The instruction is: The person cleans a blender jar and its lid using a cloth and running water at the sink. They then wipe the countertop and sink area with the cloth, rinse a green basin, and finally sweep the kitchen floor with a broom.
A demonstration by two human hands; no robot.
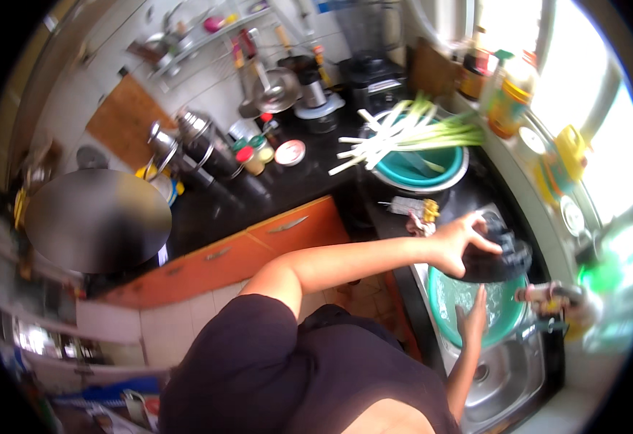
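Past a dark bench (287, 184), the left hand (451, 243) grips a blurred black object (501, 265) over a green basin (505, 321), perhaps to catch drips; the right hand (471, 322), loosely open nearby, seems empty.

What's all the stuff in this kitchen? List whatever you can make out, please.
Black item: one, black, above the basin; kind unclear
Basin: one, teal, holding water, at the sink
Sink: one, silver, lower right
Tap: one, silvery, right of the basin
Leafy stalks: several, white and green, across the bowl
Bowl: one, teal, on the counter
Blender: one, black, counter corner
Flasks: two, dark and silver, left counter
Cutting board: one, brown, against the left wall
Counter: one, black, above the drawers
Drawers: several, orange
Left hand: one, bare, gripping the black item
Right hand: one, bare, over the basin
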